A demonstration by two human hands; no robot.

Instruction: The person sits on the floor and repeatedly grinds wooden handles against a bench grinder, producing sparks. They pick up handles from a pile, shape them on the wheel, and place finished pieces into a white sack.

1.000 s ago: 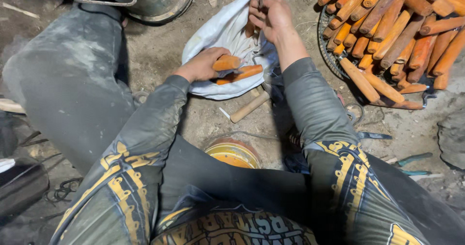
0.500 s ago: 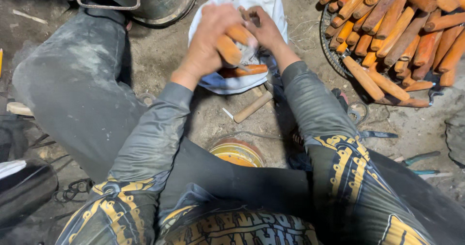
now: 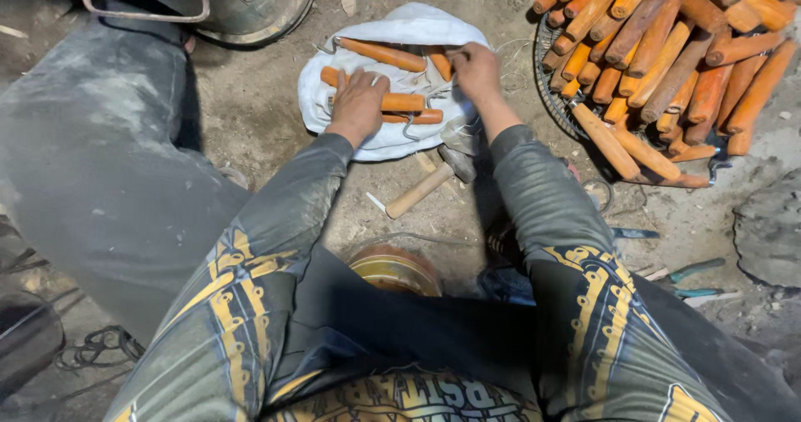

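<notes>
Both hands have dropped: left hand point(image 3: 357, 101) spread flat on wooden handles point(image 3: 392, 102), right hand point(image 3: 474, 67) pinching the white sack point(image 3: 400, 28).

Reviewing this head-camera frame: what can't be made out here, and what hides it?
- Head view: left hand lies on the orange-handled tools on the white sack; its palm hides any grip.
- Right hand: fingers curl away, so what they hold is unclear.
- Pile of wooden handles: cut off by top and right edges.
- Metal basin: cut off by top edge.
</notes>
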